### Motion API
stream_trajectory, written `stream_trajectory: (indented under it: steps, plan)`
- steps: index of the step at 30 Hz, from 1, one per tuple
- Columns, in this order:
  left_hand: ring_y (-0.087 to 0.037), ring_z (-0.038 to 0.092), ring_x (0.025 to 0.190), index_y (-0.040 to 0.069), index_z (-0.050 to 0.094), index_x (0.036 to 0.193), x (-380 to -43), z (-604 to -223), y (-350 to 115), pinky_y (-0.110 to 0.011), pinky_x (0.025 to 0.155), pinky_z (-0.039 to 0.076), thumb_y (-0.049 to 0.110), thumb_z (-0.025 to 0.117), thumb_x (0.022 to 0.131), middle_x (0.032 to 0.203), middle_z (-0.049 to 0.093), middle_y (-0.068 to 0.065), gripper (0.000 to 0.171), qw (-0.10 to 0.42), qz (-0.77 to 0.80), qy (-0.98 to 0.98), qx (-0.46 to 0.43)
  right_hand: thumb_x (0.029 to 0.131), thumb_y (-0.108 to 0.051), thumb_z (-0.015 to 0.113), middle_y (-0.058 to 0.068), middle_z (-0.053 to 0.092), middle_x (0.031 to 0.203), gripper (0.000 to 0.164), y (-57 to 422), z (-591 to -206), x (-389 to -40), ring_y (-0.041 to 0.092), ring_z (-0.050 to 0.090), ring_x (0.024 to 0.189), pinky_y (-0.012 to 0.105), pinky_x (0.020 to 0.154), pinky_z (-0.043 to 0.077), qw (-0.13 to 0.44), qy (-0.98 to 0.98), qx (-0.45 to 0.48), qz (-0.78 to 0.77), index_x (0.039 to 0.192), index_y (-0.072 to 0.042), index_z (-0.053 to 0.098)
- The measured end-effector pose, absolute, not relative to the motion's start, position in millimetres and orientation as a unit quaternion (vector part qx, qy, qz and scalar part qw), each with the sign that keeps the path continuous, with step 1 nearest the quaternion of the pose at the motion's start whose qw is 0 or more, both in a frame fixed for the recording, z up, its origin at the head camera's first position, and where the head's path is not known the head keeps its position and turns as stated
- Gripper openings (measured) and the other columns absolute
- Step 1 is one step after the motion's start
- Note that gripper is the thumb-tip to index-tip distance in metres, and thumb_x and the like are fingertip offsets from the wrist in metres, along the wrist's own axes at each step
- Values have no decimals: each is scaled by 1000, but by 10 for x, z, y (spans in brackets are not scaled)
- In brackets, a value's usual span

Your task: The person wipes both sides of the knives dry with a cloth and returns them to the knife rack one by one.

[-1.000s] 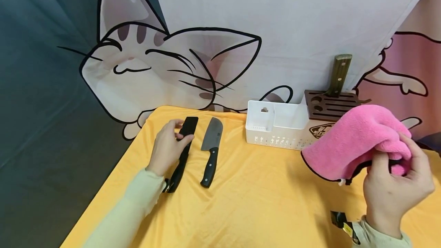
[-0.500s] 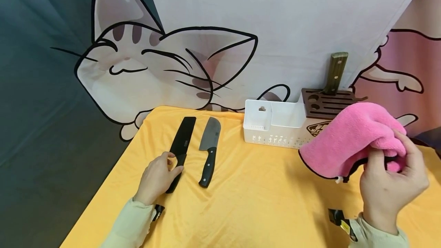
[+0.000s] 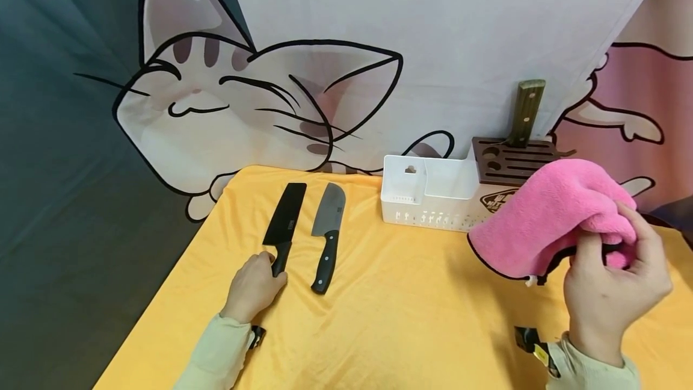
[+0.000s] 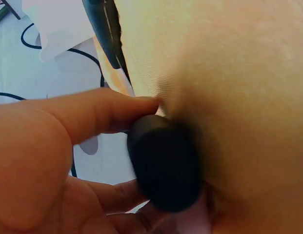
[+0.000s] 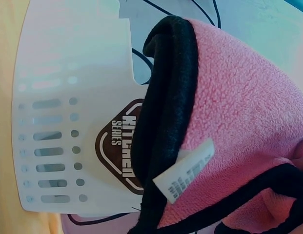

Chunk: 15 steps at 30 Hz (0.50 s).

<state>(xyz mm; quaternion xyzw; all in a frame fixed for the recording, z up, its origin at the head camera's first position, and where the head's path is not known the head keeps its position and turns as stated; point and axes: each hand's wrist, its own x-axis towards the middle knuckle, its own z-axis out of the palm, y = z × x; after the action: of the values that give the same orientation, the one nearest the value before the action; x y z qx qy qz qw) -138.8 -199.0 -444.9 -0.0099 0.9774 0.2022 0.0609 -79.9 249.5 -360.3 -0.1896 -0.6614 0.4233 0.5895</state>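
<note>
My left hand (image 3: 254, 286) grips the handle of a black-bladed kitchen knife (image 3: 285, 214) that lies on the yellow cloth with its blade pointing away. In the left wrist view, the butt of the dark handle (image 4: 163, 165) shows between thumb and fingers. To its right lies a second kitchen knife (image 3: 331, 212) with a grey blade and a black riveted handle. A pink towel (image 3: 547, 221) with black edging hangs from my right hand (image 3: 617, 300), which pinches it in a bunch above the table. A white label (image 5: 184, 170) shows on the towel in the right wrist view.
A white plastic knife rack (image 3: 433, 219) stands at the back right, partly behind the towel. Its brown slotted top (image 3: 489, 174) holds a wooden-handled knife (image 3: 526, 113). A yellow cloth (image 3: 390, 318) covers the table, and a cat-printed curtain (image 3: 460, 35) hangs behind.
My left hand has moved back along the black knife, from over its blade to its handle, uncovering the blade. The right hand and towel hold nearly the same place.
</note>
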Motion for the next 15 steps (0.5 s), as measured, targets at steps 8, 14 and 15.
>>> stream_trajectory:
  steps: [8, 14, 15]
  plan:
    - [-23, 55, 67, -7, 62, 108, -1406, -4466, -1994, -39, 64, 47, 19, 63, 84, 87, 60, -12, 35, 53, 237, 970, -19, 87, -10, 69, -14, 61, 81, 26, 2504, -3610, -799, -3, 38, 59, 12, 62, 32, 587, -663, -191, 423, 111, -5, 77]
    - [-22, 56, 65, -6, 64, 103, -1428, -4440, -1984, -35, 61, 47, 18, 65, 84, 82, 62, -10, 31, 26, 253, 967, -9, 87, -9, 68, -12, 65, 85, 25, 2505, -3594, -797, -3, 39, 60, 13, 64, 33, 590, -660, -186, 426, 110, -4, 77]
    - [-22, 55, 65, -5, 65, 102, -1432, -4435, -1982, -35, 61, 46, 19, 65, 84, 81, 61, -9, 30, 22, 257, 966, -10, 87, -9, 69, -12, 67, 87, 25, 2504, -3590, -798, -3, 39, 61, 13, 64, 33, 591, -658, -184, 429, 110, -3, 77]
